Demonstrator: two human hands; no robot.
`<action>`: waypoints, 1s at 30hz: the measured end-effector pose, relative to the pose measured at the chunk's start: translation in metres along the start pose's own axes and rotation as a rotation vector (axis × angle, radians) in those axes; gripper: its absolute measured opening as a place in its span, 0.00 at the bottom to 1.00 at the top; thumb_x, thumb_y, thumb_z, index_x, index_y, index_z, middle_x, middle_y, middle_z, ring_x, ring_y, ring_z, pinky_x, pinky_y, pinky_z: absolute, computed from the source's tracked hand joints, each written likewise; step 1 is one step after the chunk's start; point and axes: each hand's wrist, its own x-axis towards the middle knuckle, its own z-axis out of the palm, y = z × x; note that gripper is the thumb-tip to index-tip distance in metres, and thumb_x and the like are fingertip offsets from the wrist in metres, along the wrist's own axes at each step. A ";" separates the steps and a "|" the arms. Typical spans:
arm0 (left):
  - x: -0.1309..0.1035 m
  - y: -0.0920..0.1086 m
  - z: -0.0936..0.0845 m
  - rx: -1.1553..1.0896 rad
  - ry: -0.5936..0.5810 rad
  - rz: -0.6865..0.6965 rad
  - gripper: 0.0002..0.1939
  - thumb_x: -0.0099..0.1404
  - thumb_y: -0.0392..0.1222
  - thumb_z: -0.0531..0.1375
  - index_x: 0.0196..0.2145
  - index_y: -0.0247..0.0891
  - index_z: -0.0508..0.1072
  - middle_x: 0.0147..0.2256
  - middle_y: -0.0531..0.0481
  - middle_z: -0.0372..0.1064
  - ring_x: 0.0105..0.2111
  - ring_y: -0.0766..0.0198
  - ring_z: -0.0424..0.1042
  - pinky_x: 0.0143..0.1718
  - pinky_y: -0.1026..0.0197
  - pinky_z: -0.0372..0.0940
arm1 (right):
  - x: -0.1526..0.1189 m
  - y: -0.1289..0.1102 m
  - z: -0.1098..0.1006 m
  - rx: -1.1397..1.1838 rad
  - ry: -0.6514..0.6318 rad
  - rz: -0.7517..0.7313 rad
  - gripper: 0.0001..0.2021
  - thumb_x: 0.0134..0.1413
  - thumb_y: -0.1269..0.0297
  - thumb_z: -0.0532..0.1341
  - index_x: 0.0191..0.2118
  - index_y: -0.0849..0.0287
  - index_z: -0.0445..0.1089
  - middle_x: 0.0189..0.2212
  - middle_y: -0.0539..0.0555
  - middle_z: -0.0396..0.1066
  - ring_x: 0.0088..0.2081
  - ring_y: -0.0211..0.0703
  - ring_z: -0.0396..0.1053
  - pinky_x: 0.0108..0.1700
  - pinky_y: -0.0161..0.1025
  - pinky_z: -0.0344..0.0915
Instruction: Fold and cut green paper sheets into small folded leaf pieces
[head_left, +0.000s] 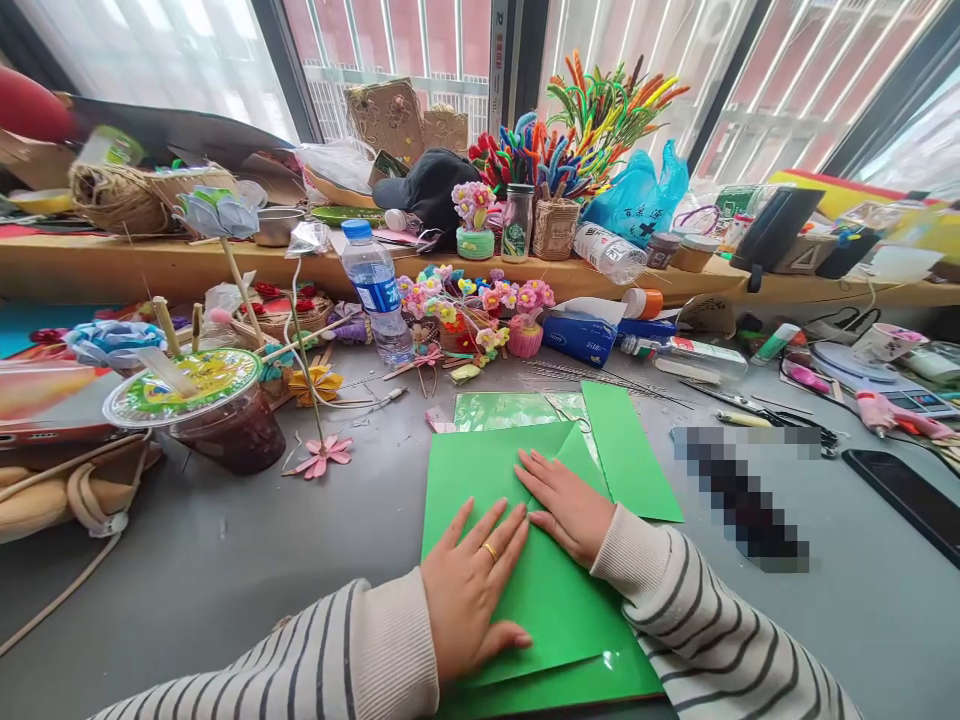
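Note:
A sheet of green paper (480,460) lies on the grey table, with a diagonal fold or edge running across it. My left hand (480,590) rests flat on the paper, fingers spread, a gold ring on one finger. My right hand (566,505) presses on the sheet just above and to the right, fingers stretched out. Both hands touch the paper and grip nothing. A narrower green strip (634,455) sticks out to the right behind the sheet. Below the paper, toward me, more green with a shiny surface shows; what lies under it is mostly hidden.
A cup with a dark drink (240,430) and a pink flower (322,457) stand to the left. Behind are a water bottle (375,290), crochet-like flowers (472,305) and a blue tissue pack (581,335). Scissors (814,430), a phone (911,500) and a glue gun (892,412) lie right.

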 end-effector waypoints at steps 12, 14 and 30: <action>0.013 -0.022 0.008 -0.053 0.079 0.016 0.37 0.53 0.60 0.41 0.54 0.31 0.44 0.55 0.40 0.38 0.54 0.52 0.36 0.51 0.47 0.31 | 0.005 0.009 0.005 -0.189 0.037 0.225 0.30 0.51 0.52 0.42 0.54 0.72 0.45 0.55 0.61 0.40 0.55 0.47 0.38 0.53 0.46 0.45; 0.013 -0.022 0.009 -0.066 0.085 0.017 0.37 0.53 0.60 0.42 0.54 0.31 0.43 0.55 0.40 0.38 0.54 0.51 0.36 0.51 0.46 0.31 | 0.007 0.012 0.003 -0.199 0.028 0.284 0.32 0.50 0.50 0.40 0.54 0.72 0.44 0.55 0.61 0.39 0.55 0.47 0.37 0.53 0.45 0.44; -0.004 -0.040 0.006 -0.007 0.071 -0.082 0.35 0.52 0.61 0.42 0.53 0.41 0.46 0.55 0.46 0.39 0.54 0.50 0.37 0.50 0.46 0.36 | 0.007 0.021 0.003 -0.223 0.039 0.453 0.34 0.49 0.47 0.38 0.55 0.70 0.43 0.56 0.58 0.36 0.55 0.48 0.34 0.53 0.45 0.42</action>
